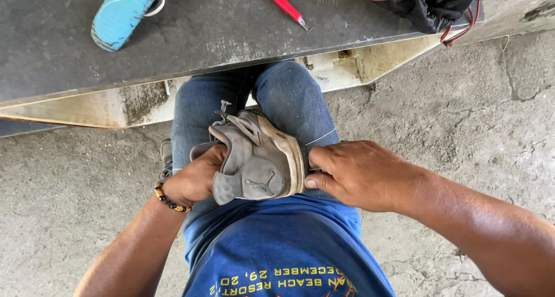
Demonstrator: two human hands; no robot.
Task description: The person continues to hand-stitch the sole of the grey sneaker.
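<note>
Basically: worn grey sneaker (260, 158) sat on the person's lap, over the jeans (289, 95), heel toward the camera. Left hand (193, 181) was tucked into the shoe opening, gripping it; beaded bracelet (167, 200) on that wrist. Right hand (352, 173) clamped the sole edge, thumb pressed on it, possibly pinching something thin, hard to tell. Far bench (219, 31) held a blue shoe (121, 14) far left, red tool (283, 2), black drawstring bag (428, 5) far right.
</note>
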